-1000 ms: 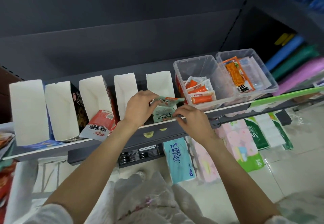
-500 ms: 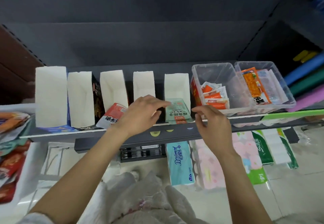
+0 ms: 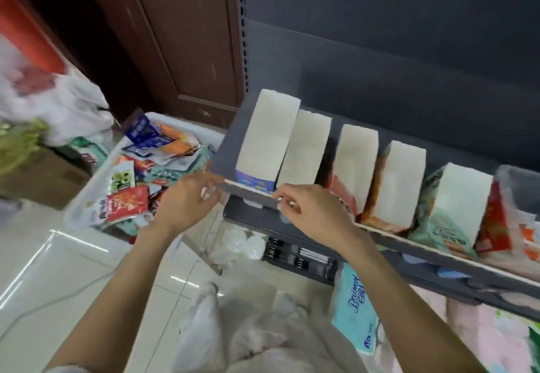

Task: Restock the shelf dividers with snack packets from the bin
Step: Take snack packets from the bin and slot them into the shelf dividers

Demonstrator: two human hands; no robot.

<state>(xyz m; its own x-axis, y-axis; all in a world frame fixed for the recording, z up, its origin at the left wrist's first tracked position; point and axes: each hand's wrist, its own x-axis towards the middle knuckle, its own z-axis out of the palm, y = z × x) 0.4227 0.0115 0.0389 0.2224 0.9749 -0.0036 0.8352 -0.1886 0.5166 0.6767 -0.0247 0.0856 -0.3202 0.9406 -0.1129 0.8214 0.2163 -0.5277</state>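
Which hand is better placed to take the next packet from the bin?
Probably the left hand: it hangs empty beside the bin of packets, while the right hand is over the shelf edge.

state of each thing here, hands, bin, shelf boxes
left hand: open, empty, beside the bin
right hand: empty, fingers loosely curled, at the shelf edge
bin: piled with mixed snack packets
white divider boxes: upright in a row on the shelf
green packet: standing beside the rightmost divider

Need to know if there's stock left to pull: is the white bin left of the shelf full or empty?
Well stocked. The white bin holds a loose heap of snack packets across its whole visible inside.
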